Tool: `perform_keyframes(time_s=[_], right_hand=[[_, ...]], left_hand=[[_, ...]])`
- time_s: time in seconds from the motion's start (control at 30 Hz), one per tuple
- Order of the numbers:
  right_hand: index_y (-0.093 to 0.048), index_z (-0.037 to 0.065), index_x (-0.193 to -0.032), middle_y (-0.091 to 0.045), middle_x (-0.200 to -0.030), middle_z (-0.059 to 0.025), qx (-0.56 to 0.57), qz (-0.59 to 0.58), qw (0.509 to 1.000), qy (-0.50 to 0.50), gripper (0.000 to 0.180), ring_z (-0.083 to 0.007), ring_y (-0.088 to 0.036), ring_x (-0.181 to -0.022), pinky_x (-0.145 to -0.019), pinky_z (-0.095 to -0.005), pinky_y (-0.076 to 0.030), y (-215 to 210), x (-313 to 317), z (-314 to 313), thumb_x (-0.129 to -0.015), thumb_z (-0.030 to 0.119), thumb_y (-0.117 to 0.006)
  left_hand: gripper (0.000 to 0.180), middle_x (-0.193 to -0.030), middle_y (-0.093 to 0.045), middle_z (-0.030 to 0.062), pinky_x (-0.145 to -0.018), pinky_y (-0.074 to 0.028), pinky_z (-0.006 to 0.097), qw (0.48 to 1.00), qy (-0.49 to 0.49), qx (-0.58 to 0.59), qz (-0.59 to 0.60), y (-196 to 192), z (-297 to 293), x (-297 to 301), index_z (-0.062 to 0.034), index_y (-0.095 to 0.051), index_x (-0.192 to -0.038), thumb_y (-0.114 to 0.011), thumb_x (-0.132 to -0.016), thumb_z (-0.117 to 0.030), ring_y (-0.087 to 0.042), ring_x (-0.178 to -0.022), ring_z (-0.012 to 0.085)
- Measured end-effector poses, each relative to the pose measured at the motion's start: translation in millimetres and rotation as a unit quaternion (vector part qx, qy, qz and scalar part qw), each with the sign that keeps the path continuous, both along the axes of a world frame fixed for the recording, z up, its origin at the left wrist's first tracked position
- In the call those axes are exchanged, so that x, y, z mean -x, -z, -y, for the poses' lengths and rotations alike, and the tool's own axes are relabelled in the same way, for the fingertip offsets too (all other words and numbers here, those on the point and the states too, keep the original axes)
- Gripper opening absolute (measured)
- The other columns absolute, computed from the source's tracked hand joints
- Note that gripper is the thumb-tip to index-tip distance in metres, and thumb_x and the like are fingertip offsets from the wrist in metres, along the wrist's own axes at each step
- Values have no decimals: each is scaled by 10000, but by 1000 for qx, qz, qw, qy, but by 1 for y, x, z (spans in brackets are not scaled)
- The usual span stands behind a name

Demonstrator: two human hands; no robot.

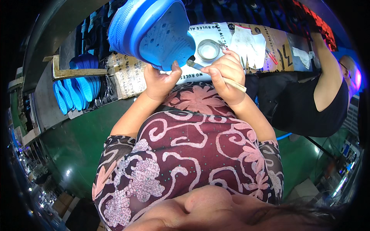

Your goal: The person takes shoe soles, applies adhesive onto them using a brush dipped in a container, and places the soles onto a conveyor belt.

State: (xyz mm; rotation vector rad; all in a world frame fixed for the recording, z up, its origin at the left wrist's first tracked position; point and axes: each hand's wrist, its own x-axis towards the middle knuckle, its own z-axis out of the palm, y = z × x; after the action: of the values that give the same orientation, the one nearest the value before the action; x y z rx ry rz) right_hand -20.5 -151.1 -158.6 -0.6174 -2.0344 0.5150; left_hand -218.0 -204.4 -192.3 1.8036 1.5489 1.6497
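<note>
My left hand (162,82) grips a large blue foam clog (150,30) by its lower edge, sole side tilted toward me, held up over the bench. My right hand (225,75) is closed on a small brush with a pale wooden handle (236,85); its dark tip sits just right of the clog's edge, near my left thumb. A small round metal tin (208,50) of pale liquid stands on the cardboard-covered bench (269,42) just beyond the brush.
A stack of blue insoles (75,92) stands upright at the left beside a wooden bar. White cloth pieces (248,44) lie on the bench. Another person in a black top (320,104) sits at the right, one arm reaching up to the bench. The floor is green.
</note>
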Motion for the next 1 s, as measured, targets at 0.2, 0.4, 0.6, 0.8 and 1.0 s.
perform_keyframes(time_s=[0.2, 0.4, 0.6, 0.8, 1.0], right_hand=[[-661, 95, -656, -599, -614, -7, 58, -50, 997, -4, 244, -170, -553, -613, -829, -352, -374, 2, -7, 1, -849, 177, -535], [-635, 67, -648, -598, -615, -24, 46, -49, 998, 8, 288, -174, -550, -609, -814, -352, -374, 2, 0, 1, -865, 200, -499], [-629, 46, -650, -608, -627, -30, 21, 5, 999, 28, 274, -178, -551, -616, -811, -350, -378, 0, -5, 1, -863, 146, -489], [-624, 28, -647, -590, -612, -42, 65, -39, 994, 79, 301, -182, -528, -602, -823, -380, -382, 2, -31, 1, -876, 149, -470], [-619, -15, -667, -605, -667, -78, 106, -78, 984, 122, 317, -156, -551, -605, -589, -283, -435, 33, -59, 7, -900, 139, -469]], left_hand=[[386, -869, -627, 123, -667, -495, 288, 997, -16, -75, -9, 5, -4, 3, 1, -533, -1017, -638, -647, 27, -636, -742, 216], [402, -862, -624, 126, -662, -497, 287, 997, -9, -70, 7, 7, 0, 0, -7, -523, -1037, -634, -652, 30, -635, -741, 215], [391, -824, -616, 118, -616, -496, 268, 999, -6, -38, -19, 5, 3, 3, -14, -509, -1018, -636, -652, 33, -630, -705, 184], [308, -883, -625, 116, -714, -480, 283, 996, 2, -54, 67, -11, -5, -7, 16, -572, -962, -619, -658, 41, -611, -785, 176], [499, -1072, -549, 160, -744, -508, 309, 966, 101, 151, 181, -84, 4, 5, 34, -354, -1219, -583, -779, -15, -595, -881, 199]])
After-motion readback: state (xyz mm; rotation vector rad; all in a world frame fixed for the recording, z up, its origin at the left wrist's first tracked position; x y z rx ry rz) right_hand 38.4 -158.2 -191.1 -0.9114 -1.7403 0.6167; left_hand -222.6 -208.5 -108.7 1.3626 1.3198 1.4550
